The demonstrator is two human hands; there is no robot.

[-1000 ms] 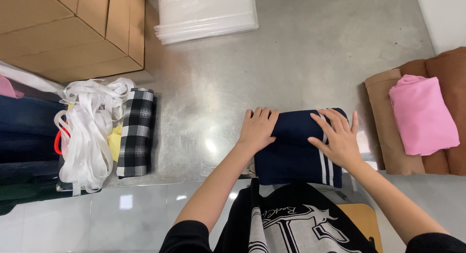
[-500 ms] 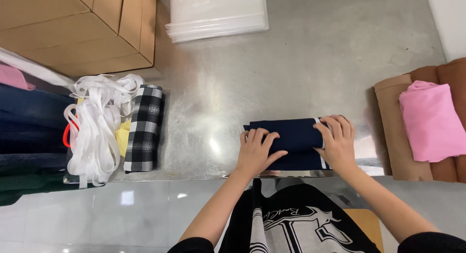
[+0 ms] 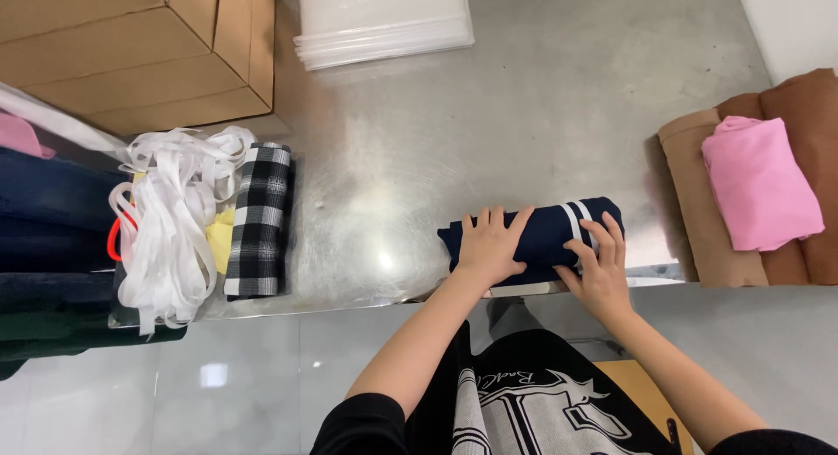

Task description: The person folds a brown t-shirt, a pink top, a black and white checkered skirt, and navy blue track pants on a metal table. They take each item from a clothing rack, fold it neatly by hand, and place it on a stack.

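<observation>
Your left hand [image 3: 489,246] and right hand [image 3: 601,265] press flat, fingers spread, on the navy roll [image 3: 546,232]. It lies at the table [image 3: 524,115] edge, nearest you.

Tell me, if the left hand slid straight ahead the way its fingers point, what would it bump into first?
The left hand lies on the rolled navy garment. Beyond it is bare metal table; the stack of clear plastic bags lies left of that line, probably missed.

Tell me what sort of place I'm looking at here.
Likely a garment packing or sorting station. Both hands, left hand and right hand, press a rolled navy garment on a steel table. Around it lie cardboard boxes, a stack of clear plastic bags and folded clothes.
</observation>
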